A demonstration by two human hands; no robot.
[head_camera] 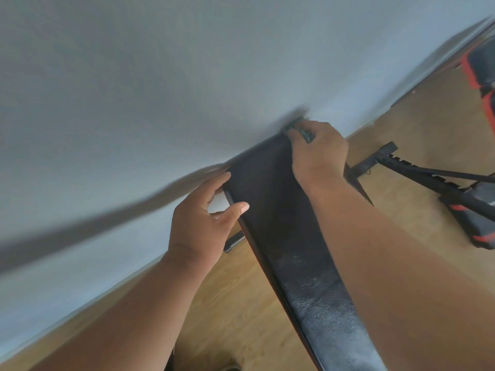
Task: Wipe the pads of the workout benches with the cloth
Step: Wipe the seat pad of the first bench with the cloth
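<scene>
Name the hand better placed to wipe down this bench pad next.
Right, probably. The right hand holds the dark cloth at the pad's top end; the left hand only grips its edge.

A big grey wall [160,76] stands behind. The floor [235,303] is light brown wood and meets the wall along a slanted line.
</scene>
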